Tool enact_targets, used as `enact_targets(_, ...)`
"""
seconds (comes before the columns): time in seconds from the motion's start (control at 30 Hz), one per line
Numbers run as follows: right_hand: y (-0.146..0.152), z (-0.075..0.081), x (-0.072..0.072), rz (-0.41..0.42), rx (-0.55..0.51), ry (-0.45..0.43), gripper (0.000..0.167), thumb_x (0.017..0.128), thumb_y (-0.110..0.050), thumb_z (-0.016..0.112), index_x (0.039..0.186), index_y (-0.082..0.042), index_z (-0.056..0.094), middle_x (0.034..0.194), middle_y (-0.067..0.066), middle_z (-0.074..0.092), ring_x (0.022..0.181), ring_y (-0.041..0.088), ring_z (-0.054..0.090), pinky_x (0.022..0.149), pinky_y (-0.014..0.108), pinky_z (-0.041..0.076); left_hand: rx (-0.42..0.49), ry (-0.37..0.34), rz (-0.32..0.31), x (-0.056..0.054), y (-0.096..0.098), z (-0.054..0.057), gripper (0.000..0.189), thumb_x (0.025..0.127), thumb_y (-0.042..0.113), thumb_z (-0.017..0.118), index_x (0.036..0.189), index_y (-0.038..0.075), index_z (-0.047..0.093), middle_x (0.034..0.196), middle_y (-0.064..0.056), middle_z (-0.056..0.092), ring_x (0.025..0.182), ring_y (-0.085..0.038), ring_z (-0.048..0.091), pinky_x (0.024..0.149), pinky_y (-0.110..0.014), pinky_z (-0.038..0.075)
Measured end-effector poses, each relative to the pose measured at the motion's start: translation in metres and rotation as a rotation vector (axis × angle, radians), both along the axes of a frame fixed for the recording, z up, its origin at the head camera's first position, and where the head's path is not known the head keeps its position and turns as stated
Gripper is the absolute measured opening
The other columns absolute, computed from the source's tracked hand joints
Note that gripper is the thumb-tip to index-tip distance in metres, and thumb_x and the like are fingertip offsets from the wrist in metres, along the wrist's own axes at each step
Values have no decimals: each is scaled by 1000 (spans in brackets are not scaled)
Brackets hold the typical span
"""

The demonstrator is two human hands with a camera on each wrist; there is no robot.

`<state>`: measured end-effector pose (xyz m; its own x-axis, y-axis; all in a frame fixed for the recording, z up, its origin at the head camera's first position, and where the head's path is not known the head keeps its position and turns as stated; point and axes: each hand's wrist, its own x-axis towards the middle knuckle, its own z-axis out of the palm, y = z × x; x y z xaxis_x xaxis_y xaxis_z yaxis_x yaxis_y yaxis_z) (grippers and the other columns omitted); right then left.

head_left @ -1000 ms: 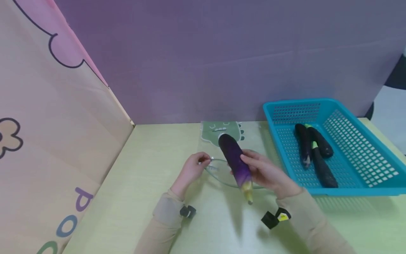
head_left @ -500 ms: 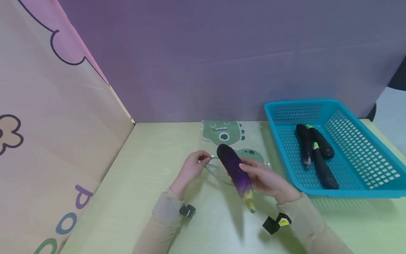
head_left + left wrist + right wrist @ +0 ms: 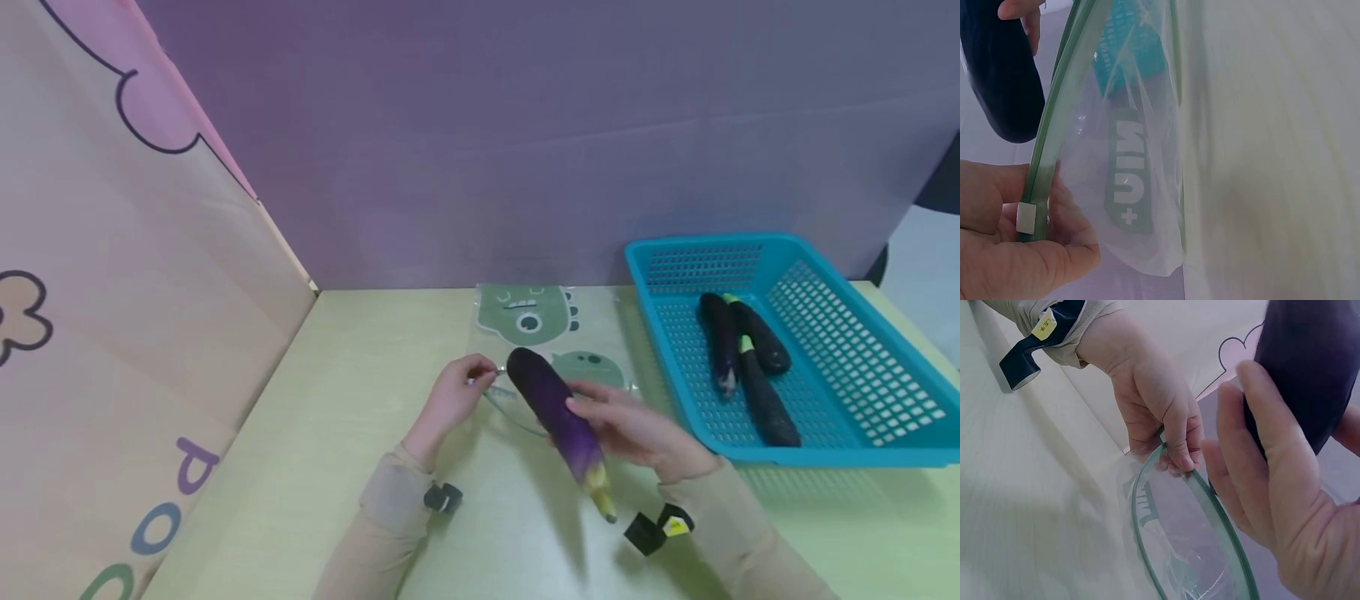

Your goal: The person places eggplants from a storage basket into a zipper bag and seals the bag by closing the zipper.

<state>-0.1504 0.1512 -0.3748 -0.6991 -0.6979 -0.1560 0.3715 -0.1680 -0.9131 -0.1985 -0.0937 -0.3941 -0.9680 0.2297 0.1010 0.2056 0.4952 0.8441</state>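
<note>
My right hand (image 3: pixel 633 423) holds a dark purple eggplant (image 3: pixel 551 400) above the table, its rounded dark end pointing up-left and its pale stem end toward me. At the corner of a clear zip bag (image 3: pixel 522 315) with green dinosaur prints, my left hand (image 3: pixel 457 398) pinches the green-edged mouth. A white slider (image 3: pixel 1026 218) sits between the left thumb and fingers in the left wrist view. The bag's mouth (image 3: pixel 1225 531) gapes in the right wrist view. Just outside that mouth, the eggplant (image 3: pixel 1310 369) stays apart from the bag. Part of the bag is hidden behind the eggplant.
A blue plastic basket (image 3: pixel 750 455) stands on the right of the pale table (image 3: pixel 360 358), with several dark eggplants (image 3: pixel 765 400) inside. A purple backdrop (image 3: pixel 465 167) rises behind, and a printed panel (image 3: pixel 150 275) borders the left side.
The eggplant and my right hand have come lower and nearer to me, and the dark end has shifted slightly left. More of the bag's print now shows. My left hand keeps its place.
</note>
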Motion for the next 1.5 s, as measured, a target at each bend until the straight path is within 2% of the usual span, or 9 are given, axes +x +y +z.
enact_targets(0.2, -2, -1, 1, 37, 20, -14, 82, 97, -24, 53, 146, 9, -4, 118, 11, 57, 102, 24, 64, 90, 36, 53, -8, 2, 2, 0, -1, -1, 12, 92, 5, 55, 98, -1, 64, 94, -12, 66, 91, -23, 61, 86, -38, 51)
enact_targets(0.6, -2, -2, 1, 58, 39, -42, 85, 96, -26, 54, 146, 8, -6, 120, 15, 53, 101, 23, 64, 89, 34, 53, -3, 10, 10, 0, 1, 1, 13, 92, 5, 55, 99, -1, 64, 94, -13, 65, 91, -24, 61, 87, -38, 52)
enact_targets(0.8, -3, -4, 1, 42, 71, -47, 82, 96, -26, 55, 146, 9, 0, 114, 11, 59, 98, 22, 65, 86, 34, 54, 3, 13, 31, 0, 2, 3, 13, 92, 4, 55, 99, -2, 64, 96, -15, 66, 94, -27, 61, 89, -40, 51)
enact_targets(0.9, -4, -7, 1, 38, 93, -42, 79, 96, -25, 54, 144, 12, 3, 116, 13, 57, 99, 22, 65, 88, 34, 54, 6, 10, 36, 0, 2, 3, 13, 92, 4, 55, 99, -2, 64, 96, -15, 66, 95, -27, 61, 89, -40, 51)
enact_targets(1.03, -7, -9, 1, 36, 123, -42, 76, 96, -25, 53, 142, 17, 8, 118, 14, 55, 100, 22, 64, 90, 34, 53, 9, 11, 29, 0, 2, 1, 12, 91, 5, 56, 98, -1, 64, 94, -14, 66, 93, -25, 61, 87, -39, 51)
enact_targets(1.3, -10, -17, -4, 74, 112, -31, 70, 97, -26, 51, 137, 21, 18, 110, 11, 60, 97, 19, 65, 86, 31, 54, 11, 15, 16, -1, 4, -1, 11, 92, 5, 56, 97, 0, 65, 93, -13, 66, 91, -24, 62, 86, -39, 52)
enact_targets(1.5, -13, -25, -6, 55, 117, -34, 67, 97, -27, 52, 135, 21, 23, 108, 10, 61, 95, 19, 66, 86, 31, 54, 6, 11, -9, 1, 4, 1, 12, 91, 5, 56, 99, 0, 65, 96, -13, 66, 92, -25, 62, 85, -38, 52)
